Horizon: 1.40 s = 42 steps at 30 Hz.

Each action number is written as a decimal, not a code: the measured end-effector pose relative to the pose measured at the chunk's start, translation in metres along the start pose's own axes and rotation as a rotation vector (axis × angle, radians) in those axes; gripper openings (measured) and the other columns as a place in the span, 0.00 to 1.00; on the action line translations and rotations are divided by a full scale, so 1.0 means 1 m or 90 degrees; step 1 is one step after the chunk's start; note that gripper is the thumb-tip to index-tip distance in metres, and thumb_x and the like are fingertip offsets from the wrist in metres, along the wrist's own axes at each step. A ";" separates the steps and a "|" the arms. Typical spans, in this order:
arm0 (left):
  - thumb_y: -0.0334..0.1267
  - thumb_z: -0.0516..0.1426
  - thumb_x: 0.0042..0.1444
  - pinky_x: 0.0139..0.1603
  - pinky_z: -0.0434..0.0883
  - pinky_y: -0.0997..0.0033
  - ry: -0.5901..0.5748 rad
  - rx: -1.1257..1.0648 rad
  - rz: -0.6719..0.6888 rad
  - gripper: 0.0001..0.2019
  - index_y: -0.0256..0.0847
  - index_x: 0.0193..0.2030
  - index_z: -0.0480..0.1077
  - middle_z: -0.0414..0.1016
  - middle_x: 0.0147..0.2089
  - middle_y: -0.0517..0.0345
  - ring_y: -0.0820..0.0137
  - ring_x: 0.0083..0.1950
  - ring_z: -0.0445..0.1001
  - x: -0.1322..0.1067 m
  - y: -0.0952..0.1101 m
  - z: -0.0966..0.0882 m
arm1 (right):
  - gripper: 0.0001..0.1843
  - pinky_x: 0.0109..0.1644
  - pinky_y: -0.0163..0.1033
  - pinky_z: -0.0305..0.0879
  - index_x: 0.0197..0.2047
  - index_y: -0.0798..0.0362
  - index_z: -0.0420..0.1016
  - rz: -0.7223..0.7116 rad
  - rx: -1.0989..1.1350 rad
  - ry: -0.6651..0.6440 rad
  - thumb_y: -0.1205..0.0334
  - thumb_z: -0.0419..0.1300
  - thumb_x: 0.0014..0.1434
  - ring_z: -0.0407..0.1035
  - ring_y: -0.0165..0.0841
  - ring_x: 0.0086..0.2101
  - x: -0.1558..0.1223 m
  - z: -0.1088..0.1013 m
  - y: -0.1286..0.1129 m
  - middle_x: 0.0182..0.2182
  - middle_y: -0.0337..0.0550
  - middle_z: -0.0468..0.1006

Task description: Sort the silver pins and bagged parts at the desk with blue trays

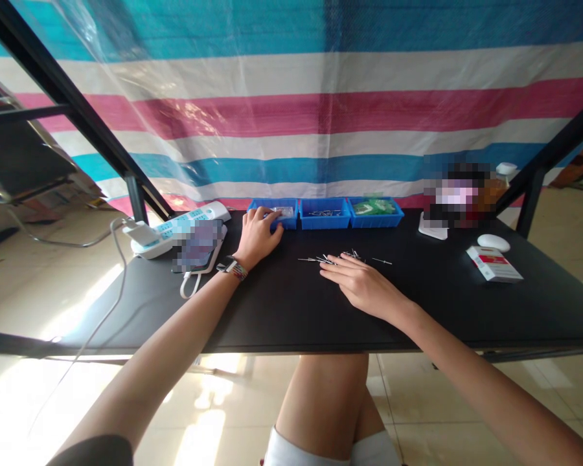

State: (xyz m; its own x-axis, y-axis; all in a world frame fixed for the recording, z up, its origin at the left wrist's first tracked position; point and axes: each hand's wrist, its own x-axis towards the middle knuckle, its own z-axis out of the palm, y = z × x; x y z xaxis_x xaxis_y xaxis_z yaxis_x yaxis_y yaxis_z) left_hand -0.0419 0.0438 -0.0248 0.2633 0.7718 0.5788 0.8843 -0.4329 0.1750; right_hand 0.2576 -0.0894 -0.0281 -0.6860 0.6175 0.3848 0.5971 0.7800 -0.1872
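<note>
My left hand [258,238] reaches over the front of the left blue bin [288,224], its fingers bent over the rim and partly apart. Small clear plastic packets [284,211] lie in that bin beside my fingertips. On the black table, my right hand [357,285] is spread palm down with its fingers stretched over a loose pile of thin silver rivets [325,259], hiding part of it. A single rivet [382,261] lies apart to the right of the pile.
The middle blue bin [324,222] holds more rivets; the right bin [376,221] holds green packets. Left stand a power strip [168,228] and a phone [199,246] with a cable. A red-and-white box [494,264], a white oval object [493,243] and a blurred item are on the right.
</note>
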 end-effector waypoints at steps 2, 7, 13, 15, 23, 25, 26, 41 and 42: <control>0.43 0.56 0.67 0.65 0.66 0.41 -0.002 0.002 -0.003 0.20 0.42 0.62 0.78 0.76 0.57 0.41 0.45 0.61 0.70 0.000 0.001 0.000 | 0.31 0.75 0.61 0.64 0.67 0.51 0.78 0.008 0.015 0.005 0.81 0.52 0.67 0.68 0.44 0.69 -0.002 -0.001 0.005 0.65 0.48 0.78; 0.39 0.58 0.62 0.69 0.63 0.39 -0.018 -0.011 0.021 0.29 0.41 0.70 0.72 0.72 0.65 0.40 0.43 0.66 0.67 -0.002 0.003 -0.005 | 0.30 0.75 0.63 0.63 0.64 0.47 0.80 0.031 0.085 0.041 0.79 0.52 0.68 0.68 0.43 0.68 -0.005 -0.010 0.016 0.66 0.44 0.78; 0.41 0.55 0.64 0.76 0.56 0.36 -0.094 -0.163 0.196 0.32 0.46 0.76 0.64 0.63 0.76 0.44 0.45 0.75 0.60 -0.006 0.029 -0.029 | 0.25 0.77 0.60 0.61 0.71 0.47 0.73 0.258 0.133 0.210 0.62 0.53 0.74 0.65 0.46 0.71 -0.028 -0.019 0.029 0.69 0.46 0.73; 0.47 0.55 0.68 0.79 0.55 0.40 -0.180 -0.226 0.282 0.31 0.49 0.77 0.63 0.62 0.78 0.47 0.46 0.78 0.59 -0.010 0.046 -0.032 | 0.29 0.78 0.63 0.59 0.76 0.49 0.66 0.346 0.100 0.207 0.54 0.54 0.75 0.59 0.50 0.73 -0.040 -0.012 0.034 0.73 0.50 0.67; 0.62 0.50 0.73 0.83 0.49 0.45 -0.338 -0.246 0.262 0.41 0.47 0.84 0.43 0.43 0.85 0.45 0.50 0.85 0.40 -0.037 0.089 -0.004 | 0.47 0.79 0.66 0.49 0.82 0.59 0.47 0.291 0.019 0.038 0.37 0.52 0.74 0.45 0.54 0.77 -0.032 0.018 0.036 0.79 0.63 0.49; 0.63 0.48 0.74 0.83 0.49 0.45 -0.326 -0.226 0.240 0.41 0.42 0.84 0.44 0.45 0.84 0.41 0.50 0.85 0.40 -0.040 0.094 0.002 | 0.46 0.79 0.66 0.50 0.82 0.58 0.47 0.247 0.031 0.027 0.39 0.53 0.74 0.47 0.53 0.77 -0.019 0.020 0.036 0.78 0.63 0.51; 0.62 0.46 0.75 0.83 0.49 0.46 -0.318 -0.220 0.228 0.40 0.40 0.83 0.45 0.47 0.84 0.40 0.51 0.85 0.41 -0.042 0.097 0.004 | 0.44 0.79 0.66 0.51 0.82 0.57 0.48 0.226 0.041 0.022 0.41 0.53 0.75 0.49 0.53 0.76 -0.014 0.021 0.036 0.78 0.62 0.53; 0.50 0.49 0.77 0.73 0.69 0.52 -0.167 -0.517 -0.146 0.22 0.46 0.70 0.68 0.74 0.69 0.47 0.57 0.71 0.72 -0.038 0.105 0.019 | 0.25 0.70 0.55 0.68 0.67 0.50 0.73 0.266 0.455 0.212 0.59 0.56 0.69 0.73 0.44 0.64 0.021 0.013 0.056 0.63 0.54 0.79; 0.48 0.50 0.76 0.73 0.70 0.52 -0.161 -0.528 -0.155 0.20 0.46 0.67 0.71 0.76 0.67 0.49 0.57 0.69 0.73 -0.036 0.102 0.017 | 0.21 0.67 0.54 0.70 0.61 0.51 0.77 0.299 0.456 0.248 0.60 0.55 0.68 0.76 0.44 0.60 0.020 0.010 0.060 0.58 0.52 0.82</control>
State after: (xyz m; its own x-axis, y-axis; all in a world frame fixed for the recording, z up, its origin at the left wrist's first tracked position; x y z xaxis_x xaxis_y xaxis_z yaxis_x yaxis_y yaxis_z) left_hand 0.0449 -0.0201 -0.0416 0.2687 0.9230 0.2755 0.3897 -0.3657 0.8452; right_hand 0.2760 -0.0291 -0.0406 -0.1754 0.9083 0.3798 0.2905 0.4164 -0.8615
